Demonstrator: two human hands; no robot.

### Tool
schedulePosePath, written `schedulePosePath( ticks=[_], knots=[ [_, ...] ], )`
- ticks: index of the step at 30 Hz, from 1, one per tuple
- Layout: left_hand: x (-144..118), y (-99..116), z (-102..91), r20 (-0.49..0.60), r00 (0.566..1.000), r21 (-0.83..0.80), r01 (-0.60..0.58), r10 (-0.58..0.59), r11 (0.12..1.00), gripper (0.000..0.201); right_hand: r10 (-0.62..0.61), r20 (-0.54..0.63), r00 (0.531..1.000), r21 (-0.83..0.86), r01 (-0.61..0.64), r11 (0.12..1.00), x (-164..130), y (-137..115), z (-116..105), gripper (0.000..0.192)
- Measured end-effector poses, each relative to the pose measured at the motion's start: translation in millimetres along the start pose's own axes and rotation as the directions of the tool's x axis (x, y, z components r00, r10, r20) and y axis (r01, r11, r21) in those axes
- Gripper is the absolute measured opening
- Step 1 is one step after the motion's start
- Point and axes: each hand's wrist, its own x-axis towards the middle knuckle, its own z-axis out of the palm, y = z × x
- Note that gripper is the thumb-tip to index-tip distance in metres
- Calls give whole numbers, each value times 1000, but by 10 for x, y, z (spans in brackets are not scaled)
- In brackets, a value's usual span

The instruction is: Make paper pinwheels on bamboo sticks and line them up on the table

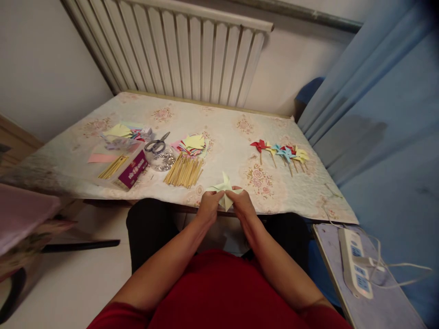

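Both your hands meet at the table's near edge — left hand [208,206] and right hand [242,204] pinching a pale yellow paper pinwheel [223,188] from either side, likely to keep its folds together. One blade tip points to twelve o'clock; no clear long axis. The bundle of wooden sticks [184,171] lies at ten o'clock, the finished pinwheels [281,153] at two — within reach.

Dim warm light, blurred warped edges.

head-worn view, forward and down, close over the table [222,123]
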Motion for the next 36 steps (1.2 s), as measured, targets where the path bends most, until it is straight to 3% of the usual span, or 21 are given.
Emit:
schedulePosePath(
  ticks=[5, 8, 10, 13, 16, 19, 26, 36],
  knots=[
    [39, 17, -54, 29, 999, -13, -15, 15, 1000, 16, -109, -63, 992, 24, 110, 994, -114, -74, -103, 31],
    [52, 47, -68, 22, 1000, -43, -10, 11, 999, 15, -262, -191, 946, -118, 243, 963, -225, -83, -196, 26],
    [52, 62, -66, 13, 1000, -70, 0, 1, 998, 16, -374, -217, 902, -245, 321, 915, -310, -47, -244, 24],
    [34, 81, -50, -4, 1000, -79, 4, -5, 997, 16, -510, -97, 855, -419, 430, 800, -420, 41, -271, 25],
    [-5, 110, -20, -7, 1000, -67, 21, -22, 998, 14, -559, 52, 827, -483, 511, 711, -474, 93, -248, 26],
    [-47, 143, 11, 14, 1000, -67, 17, -16, 998, 11, -544, 107, 832, -463, 526, 713, -473, 74, -197, 23],
    [-73, 132, 35, 56, 998, -72, -3, 7, 997, 11, -337, -5, 941, -246, 326, 913, -435, -41, -56, 18],
    [-46, 45, -25, -22, 997, 70, -70, 71, 995, 16, -196, -82, 977, -232, 173, 957, -423, -193, 66, 18]
  ],
)
